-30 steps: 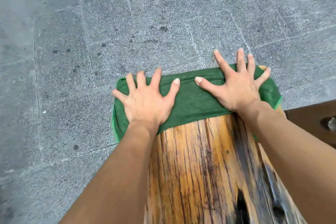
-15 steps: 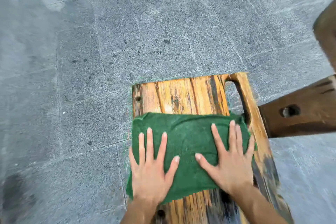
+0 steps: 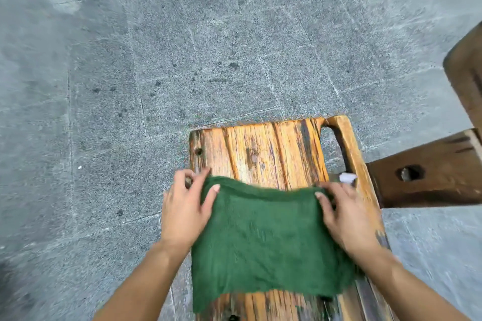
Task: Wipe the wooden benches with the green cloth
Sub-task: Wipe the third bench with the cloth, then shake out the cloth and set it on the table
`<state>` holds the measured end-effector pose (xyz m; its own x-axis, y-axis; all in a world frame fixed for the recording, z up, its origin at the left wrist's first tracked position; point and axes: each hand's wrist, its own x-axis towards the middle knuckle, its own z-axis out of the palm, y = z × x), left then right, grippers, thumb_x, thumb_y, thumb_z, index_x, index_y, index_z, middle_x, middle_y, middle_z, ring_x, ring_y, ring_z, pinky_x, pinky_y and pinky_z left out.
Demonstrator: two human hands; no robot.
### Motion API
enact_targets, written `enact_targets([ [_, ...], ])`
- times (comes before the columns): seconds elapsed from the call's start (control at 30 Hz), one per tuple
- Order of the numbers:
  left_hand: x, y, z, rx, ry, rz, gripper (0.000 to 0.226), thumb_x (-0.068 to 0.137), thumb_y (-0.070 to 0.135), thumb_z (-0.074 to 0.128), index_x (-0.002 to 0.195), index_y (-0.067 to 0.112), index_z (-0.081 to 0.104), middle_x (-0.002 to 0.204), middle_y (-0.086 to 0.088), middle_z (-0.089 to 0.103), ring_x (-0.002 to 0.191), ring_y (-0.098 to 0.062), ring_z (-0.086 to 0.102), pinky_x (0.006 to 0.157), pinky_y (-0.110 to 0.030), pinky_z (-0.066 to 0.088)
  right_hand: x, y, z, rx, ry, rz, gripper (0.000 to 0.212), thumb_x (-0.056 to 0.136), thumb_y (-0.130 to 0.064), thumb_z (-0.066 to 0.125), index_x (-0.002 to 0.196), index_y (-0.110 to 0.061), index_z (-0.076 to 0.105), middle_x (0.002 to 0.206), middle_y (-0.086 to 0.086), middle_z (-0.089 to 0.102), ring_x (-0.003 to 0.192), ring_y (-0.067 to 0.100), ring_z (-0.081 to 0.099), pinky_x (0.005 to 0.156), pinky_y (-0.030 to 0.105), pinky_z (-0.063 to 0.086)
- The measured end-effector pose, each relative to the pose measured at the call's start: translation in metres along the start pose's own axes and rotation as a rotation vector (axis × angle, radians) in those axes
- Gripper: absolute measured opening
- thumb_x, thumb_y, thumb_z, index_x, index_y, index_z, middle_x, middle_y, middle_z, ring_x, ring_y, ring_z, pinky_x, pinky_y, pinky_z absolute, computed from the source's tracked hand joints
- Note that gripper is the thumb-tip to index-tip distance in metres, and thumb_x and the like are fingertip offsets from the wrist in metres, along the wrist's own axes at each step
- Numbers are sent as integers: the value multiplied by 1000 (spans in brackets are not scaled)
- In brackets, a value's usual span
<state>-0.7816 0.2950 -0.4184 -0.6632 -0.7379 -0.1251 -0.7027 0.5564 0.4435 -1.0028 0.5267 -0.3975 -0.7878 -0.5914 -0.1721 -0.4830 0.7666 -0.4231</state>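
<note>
A worn orange-brown wooden bench (image 3: 263, 148) runs from the bottom of the view to its far end at mid-frame, with a slot cut near its right edge. The green cloth (image 3: 266, 240) is spread across the bench's width. My left hand (image 3: 182, 211) pinches the cloth's far left corner between thumb and fingers. My right hand (image 3: 344, 219) grips the far right corner the same way. The far edge of the cloth is lifted slightly off the wood between both hands.
Grey stone paving (image 3: 182, 47) surrounds the bench. A darker wooden bench (image 3: 430, 180) with a round hole sticks in from the right, with another dark wooden piece (image 3: 467, 73) above it. A small white scrap (image 3: 347, 178) lies by the slot.
The cloth was dragged from the bench's far end back toward me under flat palms. Both hands have now shifted from pressing flat to pinching the cloth's far corners.
</note>
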Motion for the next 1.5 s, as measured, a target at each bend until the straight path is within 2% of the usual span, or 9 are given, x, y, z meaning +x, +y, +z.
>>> enact_targets([
  [0.07, 40, 1, -10, 14, -2, 10, 35, 101, 39, 62, 126, 14, 66, 107, -9, 58, 83, -37, 67, 75, -50, 58, 45, -16, -2, -6, -4, 13, 17, 99, -10, 69, 112, 1, 70, 107, 25, 68, 103, 45, 65, 92, 45, 47],
  [0.2, 137, 5, -55, 18, -50, 0, 13, 100, 27, 63, 104, 15, 60, 98, -5, 55, 99, -35, 62, 86, -45, 49, 139, -65, -20, -7, -19, 43, 21, 99, -21, 69, 114, -6, 72, 113, 23, 72, 109, 40, 66, 96, 41, 48],
  [0.53, 212, -4, -271, -5, -79, 190, 17, 91, 23, 79, 104, 24, 69, 92, 1, 71, 87, -25, 62, 81, -31, 45, 212, -211, -198, -198, -282, -295, 18, 83, -27, 89, 87, -28, 71, 73, -16, 72, 81, 16, 73, 70, 12, 44],
  [0.83, 121, 12, -546, 36, -72, 208, 21, 76, 27, 93, 73, 30, 72, 64, 5, 66, 62, -9, 58, 62, -21, 41, 125, -376, -376, -516, -545, -457, 23, 85, -32, 86, 102, -43, 78, 82, -12, 72, 83, 17, 66, 79, 30, 53],
  [0.93, 76, 6, -638, 41, -14, 124, 21, 75, 28, 93, 72, 33, 73, 57, 16, 63, 58, -3, 58, 61, -19, 40, 88, -430, -430, -613, -507, -543, 14, 87, -30, 82, 101, -30, 80, 75, -8, 69, 74, 18, 62, 71, 28, 49],
  [1.13, -25, -27, -764, 8, 58, 15, 20, 72, 38, 93, 67, 31, 74, 58, 18, 64, 53, -2, 56, 51, -10, 38, 42, -521, -512, -231, -448, -572, 19, 79, -25, 89, 71, -22, 71, 92, -8, 78, 88, 16, 69, 80, 28, 51],
  [1.23, -92, -40, -832, 3, 87, -75, 13, 73, 46, 86, 72, 37, 77, 61, 8, 67, 57, -17, 60, 60, -30, 48, 10, -580, -537, -38, -515, -683, 42, 79, -1, 85, 55, -17, 54, 67, 3, 64, 64, 18, 55, 56, 23, 43],
  [1.33, -146, -53, -890, 10, 111, -167, 26, 69, 56, 85, 79, 33, 80, 62, -3, 64, 55, -10, 50, 61, -31, 40, -17, -635, -559, -6, -577, -813, 37, 75, -7, 92, 65, -18, 57, 60, 0, 56, 50, 12, 42, 44, 19, 33],
  [1.5, -235, -74, -970, -71, 190, -342, 47, 54, 66, 90, 83, 29, 83, 71, -10, 73, 59, -12, 56, 71, -32, 41, -66, -730, -581, -78, -664, -992, 45, 51, -39, 99, 89, -31, 76, 81, -1, 80, 64, 18, 72, 59, 32, 57],
])
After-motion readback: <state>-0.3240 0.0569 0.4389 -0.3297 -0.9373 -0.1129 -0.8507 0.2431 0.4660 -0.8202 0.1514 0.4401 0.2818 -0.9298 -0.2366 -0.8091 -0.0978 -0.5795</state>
